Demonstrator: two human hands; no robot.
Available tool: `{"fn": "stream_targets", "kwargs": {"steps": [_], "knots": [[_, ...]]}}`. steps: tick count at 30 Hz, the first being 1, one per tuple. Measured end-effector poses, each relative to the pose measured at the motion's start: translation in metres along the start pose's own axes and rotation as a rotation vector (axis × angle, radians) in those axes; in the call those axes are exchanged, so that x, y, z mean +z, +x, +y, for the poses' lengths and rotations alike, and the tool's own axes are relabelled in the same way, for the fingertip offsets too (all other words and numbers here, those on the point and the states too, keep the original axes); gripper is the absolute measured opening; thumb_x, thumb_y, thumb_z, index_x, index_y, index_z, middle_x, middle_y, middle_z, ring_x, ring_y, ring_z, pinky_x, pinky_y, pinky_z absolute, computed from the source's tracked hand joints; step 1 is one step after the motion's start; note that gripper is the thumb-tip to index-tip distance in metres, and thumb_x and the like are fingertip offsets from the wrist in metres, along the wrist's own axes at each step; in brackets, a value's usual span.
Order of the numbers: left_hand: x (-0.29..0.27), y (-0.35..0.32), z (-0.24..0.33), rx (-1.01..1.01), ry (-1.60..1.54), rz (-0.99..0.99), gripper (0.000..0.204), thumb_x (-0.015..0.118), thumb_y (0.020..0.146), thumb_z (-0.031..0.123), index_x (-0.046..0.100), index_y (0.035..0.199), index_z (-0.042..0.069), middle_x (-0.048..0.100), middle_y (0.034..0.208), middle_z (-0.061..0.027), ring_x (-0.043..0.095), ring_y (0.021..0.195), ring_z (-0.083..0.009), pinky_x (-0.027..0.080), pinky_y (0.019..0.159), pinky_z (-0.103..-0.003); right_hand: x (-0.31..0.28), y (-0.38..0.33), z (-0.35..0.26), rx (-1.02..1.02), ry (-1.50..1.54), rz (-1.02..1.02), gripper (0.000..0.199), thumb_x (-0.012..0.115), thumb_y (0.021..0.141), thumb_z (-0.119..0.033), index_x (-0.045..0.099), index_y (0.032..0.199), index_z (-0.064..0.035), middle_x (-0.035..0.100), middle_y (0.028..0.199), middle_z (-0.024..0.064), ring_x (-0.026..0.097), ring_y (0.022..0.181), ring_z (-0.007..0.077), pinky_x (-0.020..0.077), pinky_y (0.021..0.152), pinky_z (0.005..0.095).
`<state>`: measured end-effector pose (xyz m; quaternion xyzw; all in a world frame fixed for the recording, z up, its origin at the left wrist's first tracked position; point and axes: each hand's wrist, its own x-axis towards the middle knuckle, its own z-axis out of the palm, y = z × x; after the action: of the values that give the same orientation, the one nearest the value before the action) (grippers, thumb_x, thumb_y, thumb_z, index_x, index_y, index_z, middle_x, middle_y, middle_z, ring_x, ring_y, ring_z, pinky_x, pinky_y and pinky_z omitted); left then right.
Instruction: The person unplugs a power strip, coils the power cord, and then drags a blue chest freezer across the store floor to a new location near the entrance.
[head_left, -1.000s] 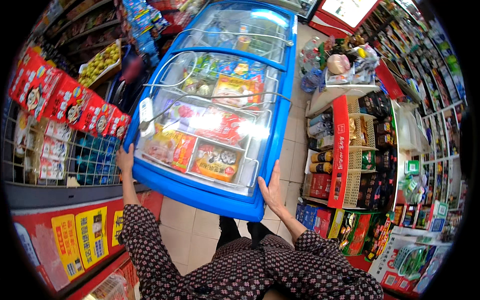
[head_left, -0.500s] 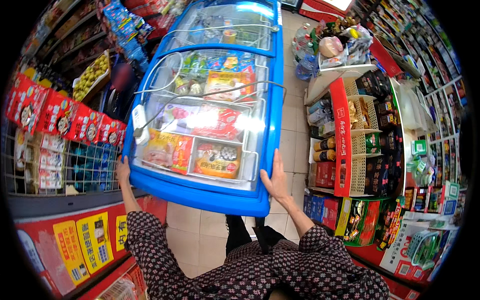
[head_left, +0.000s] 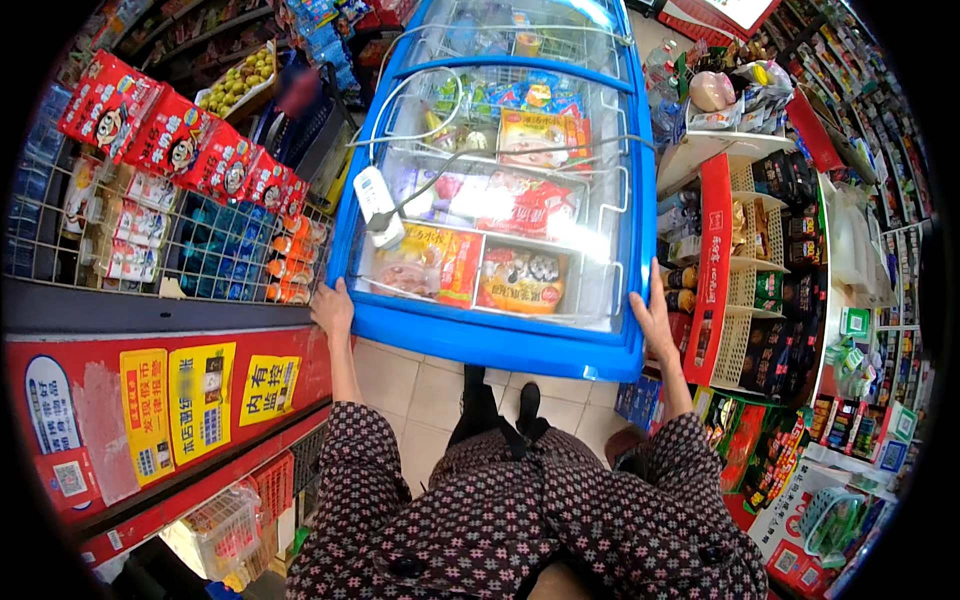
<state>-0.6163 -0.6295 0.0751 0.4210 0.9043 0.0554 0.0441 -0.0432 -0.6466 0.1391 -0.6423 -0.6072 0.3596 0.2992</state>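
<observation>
A blue-framed chest freezer (head_left: pixel 490 338) with a clear sliding lid fills the middle of the view. Through its glass show wire baskets and several bags of frozen food (head_left: pixel 520 278). My left hand (head_left: pixel 333 308) grips its near left corner. On the near right edge rests my right hand (head_left: pixel 655 318), thumb over the rim and fingers along the side. A white power strip (head_left: pixel 376 205) lies on the lid, with a dark cable (head_left: pixel 520 152) running across the glass and a white cord (head_left: pixel 440 72) looped above it.
At the left, red snack packets (head_left: pixel 185 148) hang over a wire rack above a red counter (head_left: pixel 310 352). Close along the freezer's right side stands a shelf of packaged goods (head_left: pixel 712 270). Tiled floor (head_left: pixel 415 395) shows around my feet. Baskets (head_left: pixel 222 525) sit low at the left.
The freezer's near end has swung right, closer to the right-hand shelf, with both hands still on it. Orange-capped bottles now show at its left. The view has shifted too.
</observation>
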Motion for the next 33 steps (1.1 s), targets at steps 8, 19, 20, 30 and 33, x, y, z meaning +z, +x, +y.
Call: {"fn": "stream_targets", "kwargs": {"steps": [8, 19, 20, 30, 33], "knots": [[-0.003, -0.067, 0.017, 0.164, -0.098, 0.134, 0.050, 0.048, 0.092, 0.038, 0.050, 0.119, -0.004, 0.053, 0.117, -0.0234, 0.051, 0.108, -0.0394, 0.038, 0.092, -0.050, -0.015, -0.020, -0.026, -0.131, -0.632, 0.269, 0.060, 0.055, 0.087, -0.017, 0.031, 0.140, -0.0015, 0.033, 0.141, 0.0253, 0.037, 0.128, 0.0386, 0.0305, 0.105, 0.0448], [-0.050, -0.169, 0.109, 0.947, -0.676, -0.059, 0.027, 0.067, 0.080, 0.019, 0.064, 0.101, 0.003, 0.054, 0.103, -0.0133, 0.050, 0.100, -0.0313, 0.039, 0.087, -0.042, 0.084, -0.082, -0.094, -0.374, -0.459, 0.216, 0.032, 0.060, 0.078, -0.005, 0.059, 0.109, -0.0001, 0.053, 0.111, 0.0170, 0.048, 0.109, 0.0350, 0.0357, 0.095, 0.0470], [-0.049, -0.168, 0.106, 0.948, -0.695, -0.041, 0.026, 0.067, 0.080, 0.019, 0.064, 0.100, 0.003, 0.054, 0.102, -0.0127, 0.050, 0.099, -0.0309, 0.039, 0.086, -0.041, 0.088, -0.084, -0.095, -0.387, -0.488, 0.245, 0.032, 0.060, 0.077, -0.005, 0.059, 0.109, -0.0002, 0.053, 0.110, 0.0168, 0.048, 0.109, 0.0347, 0.0356, 0.095, 0.0469], [-0.044, -0.175, 0.093, 0.851, -0.860, -0.011, 0.016, 0.064, 0.082, 0.016, 0.066, 0.090, 0.002, 0.055, 0.089, -0.0101, 0.051, 0.089, -0.0281, 0.041, 0.081, -0.038, 0.106, -0.097, -0.094, -0.453, -0.622, 0.377, 0.031, 0.058, 0.080, -0.009, 0.060, 0.110, -0.0023, 0.056, 0.104, 0.0143, 0.051, 0.098, 0.0294, 0.0360, 0.087, 0.0435], [-0.042, -0.171, 0.089, 0.844, -0.891, 0.031, 0.016, 0.063, 0.083, 0.016, 0.066, 0.086, 0.001, 0.057, 0.086, -0.0116, 0.052, 0.087, -0.0285, 0.041, 0.079, -0.038, 0.106, -0.094, -0.091, -0.479, -0.639, 0.361, 0.026, 0.058, 0.081, -0.012, 0.061, 0.105, -0.0037, 0.055, 0.104, 0.0138, 0.052, 0.097, 0.0294, 0.0383, 0.084, 0.0412]]}}
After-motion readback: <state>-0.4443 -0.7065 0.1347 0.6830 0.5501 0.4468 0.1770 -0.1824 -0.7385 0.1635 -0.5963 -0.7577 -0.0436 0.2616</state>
